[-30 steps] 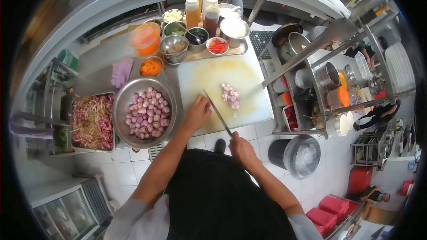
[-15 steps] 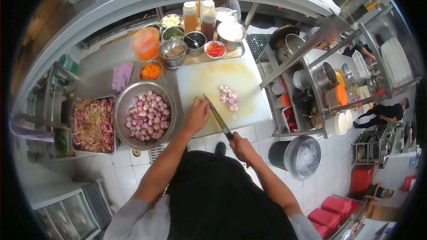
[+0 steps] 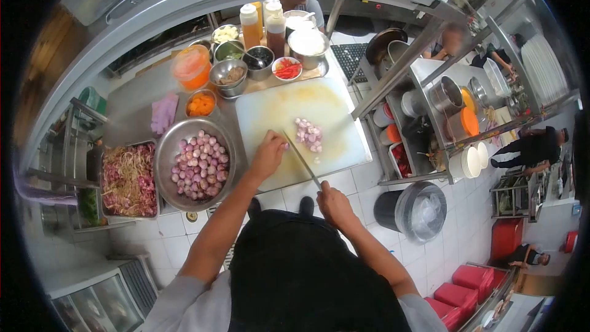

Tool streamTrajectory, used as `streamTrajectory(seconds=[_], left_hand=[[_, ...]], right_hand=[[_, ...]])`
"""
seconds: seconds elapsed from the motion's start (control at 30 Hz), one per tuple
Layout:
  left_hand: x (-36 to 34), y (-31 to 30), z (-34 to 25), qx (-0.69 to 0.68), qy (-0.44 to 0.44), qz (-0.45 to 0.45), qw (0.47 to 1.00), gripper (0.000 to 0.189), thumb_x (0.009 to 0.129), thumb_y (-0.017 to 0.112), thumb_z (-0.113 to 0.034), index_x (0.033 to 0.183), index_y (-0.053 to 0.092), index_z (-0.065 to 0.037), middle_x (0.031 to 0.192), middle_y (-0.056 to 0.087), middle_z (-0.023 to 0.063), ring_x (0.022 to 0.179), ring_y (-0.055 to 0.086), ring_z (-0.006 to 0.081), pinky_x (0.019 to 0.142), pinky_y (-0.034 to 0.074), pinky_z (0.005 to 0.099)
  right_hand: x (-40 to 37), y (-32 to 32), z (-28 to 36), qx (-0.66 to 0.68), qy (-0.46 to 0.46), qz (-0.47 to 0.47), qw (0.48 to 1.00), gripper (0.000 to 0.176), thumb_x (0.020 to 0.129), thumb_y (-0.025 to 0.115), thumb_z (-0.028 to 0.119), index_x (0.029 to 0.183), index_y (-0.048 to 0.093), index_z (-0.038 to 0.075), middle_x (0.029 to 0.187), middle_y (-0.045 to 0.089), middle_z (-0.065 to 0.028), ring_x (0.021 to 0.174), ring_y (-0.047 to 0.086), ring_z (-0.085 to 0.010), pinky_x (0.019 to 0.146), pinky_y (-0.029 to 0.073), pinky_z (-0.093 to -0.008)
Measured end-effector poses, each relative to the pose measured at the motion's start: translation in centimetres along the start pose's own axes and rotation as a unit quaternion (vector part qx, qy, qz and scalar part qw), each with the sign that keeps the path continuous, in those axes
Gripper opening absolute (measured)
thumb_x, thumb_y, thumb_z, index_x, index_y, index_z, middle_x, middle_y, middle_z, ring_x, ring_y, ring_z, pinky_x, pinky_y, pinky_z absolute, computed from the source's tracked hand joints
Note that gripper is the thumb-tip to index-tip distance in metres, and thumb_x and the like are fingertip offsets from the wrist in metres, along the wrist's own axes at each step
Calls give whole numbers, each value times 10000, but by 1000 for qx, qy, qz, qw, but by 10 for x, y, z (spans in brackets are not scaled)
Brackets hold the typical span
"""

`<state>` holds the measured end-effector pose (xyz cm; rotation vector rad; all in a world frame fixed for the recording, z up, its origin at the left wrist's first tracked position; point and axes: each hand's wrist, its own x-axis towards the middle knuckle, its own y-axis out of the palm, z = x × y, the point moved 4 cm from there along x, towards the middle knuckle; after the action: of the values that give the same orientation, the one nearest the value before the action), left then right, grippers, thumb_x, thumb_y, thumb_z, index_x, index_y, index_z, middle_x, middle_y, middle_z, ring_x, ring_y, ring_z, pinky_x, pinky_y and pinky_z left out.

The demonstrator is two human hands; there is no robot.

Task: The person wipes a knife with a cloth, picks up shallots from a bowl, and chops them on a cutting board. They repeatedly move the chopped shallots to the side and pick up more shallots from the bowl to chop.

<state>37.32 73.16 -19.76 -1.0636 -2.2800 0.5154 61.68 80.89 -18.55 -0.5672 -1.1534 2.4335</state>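
Observation:
My right hand [image 3: 335, 203] is closed round the handle of a knife [image 3: 303, 161], its blade slanting up and left over the white cutting board [image 3: 258, 107]. Left of the blade, my left hand [image 3: 269, 152] is on the board with fingers pressed together on a small purple shallot [image 3: 286, 146]. A heap of peeled shallots [image 3: 309, 134] lies right of the blade. Beside the board, a large steel bowl [image 3: 165, 169] holds many whole shallots [image 3: 200, 166].
A tray of shallot trimmings [image 3: 129, 178] stands at the far left, with a purple cloth [image 3: 164, 114] behind. Small bowls, an orange tub [image 3: 190, 69] and sauce bottles [image 3: 250, 26] line the back. A bin [image 3: 420, 212] stands at right. Other people work beyond the shelves.
The view has shifted slightly. The knife blade now shows a narrower edge, and both hands keep nearly the same places on the board.

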Motion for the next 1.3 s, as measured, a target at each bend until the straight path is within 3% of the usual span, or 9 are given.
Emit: streamTrajectory(seconds=[0.13,0.27,0.37,0.47,0.57,0.7,0.87,1.0,1.3], left_hand=[[4,-1,2,10,-3,34,999,90,965,544,-47,1009,610,-5,970,542,162,890,597,365,802,489,423],[4,-4,-5,10,-5,54,998,71,969,530,-44,994,583,-4,958,523,171,891,591,373,799,479,436],[5,-5,-6,12,5,48,999,68,976,520,-49,997,567,-4,954,514,174,878,583,381,793,474,444],[5,-2,-3,-6,-26,59,998,75,983,516,-56,1008,564,-3,962,513,174,871,575,388,794,472,445],[3,-3,-5,-16,-10,52,998,78,983,512,-52,1016,560,-1,969,512,178,881,577,391,797,472,448],[0,-4,-2,7,-21,51,998,82,983,510,-54,1020,558,1,970,510,182,887,577,395,798,472,451],[0,-2,0,-27,-8,35,999,82,984,514,-56,1029,557,-3,986,509,186,900,579,407,799,473,462],[-1,-4,-2,-10,-18,50,999,81,985,510,-54,1034,556,-9,1005,509,186,909,581,419,801,472,476],[-5,1,4,-11,-26,39,999,64,970,520,-46,1004,563,-13,1020,525,179,925,598,422,785,480,494]], right_hand=[[-10,-19,20,-27,22,16,999,222,982,546,183,1075,454,4,835,639,-301,784,628,-512,711,485,-604],[-3,20,-4,-18,35,23,999,273,954,511,176,1157,462,1,845,639,-318,776,636,-532,697,505,-615],[-1,5,10,-16,31,38,999,300,943,514,168,1179,458,-9,841,640,-321,783,638,-535,702,505,-614],[-8,-11,24,-8,29,28,999,274,940,512,160,1151,458,-6,831,641,-321,782,633,-541,706,502,-617],[-5,13,7,-9,22,17,1000,223,980,530,164,1097,449,-8,804,641,-302,765,620,-520,714,479,-609],[-4,-1,25,-10,60,59,996,220,979,533,165,1088,445,-5,796,644,-303,769,618,-525,712,470,-614],[-2,20,6,2,46,39,998,219,979,537,174,1072,440,1,809,650,-316,804,624,-530,725,460,-627],[-4,0,24,-21,53,52,997,219,980,537,173,1063,433,-1,803,649,-313,808,622,-530,727,467,-619],[-8,6,17,-20,51,38,998,230,975,540,178,1075,432,0,777,648,-305,745,614,-537,692,467,-633]])
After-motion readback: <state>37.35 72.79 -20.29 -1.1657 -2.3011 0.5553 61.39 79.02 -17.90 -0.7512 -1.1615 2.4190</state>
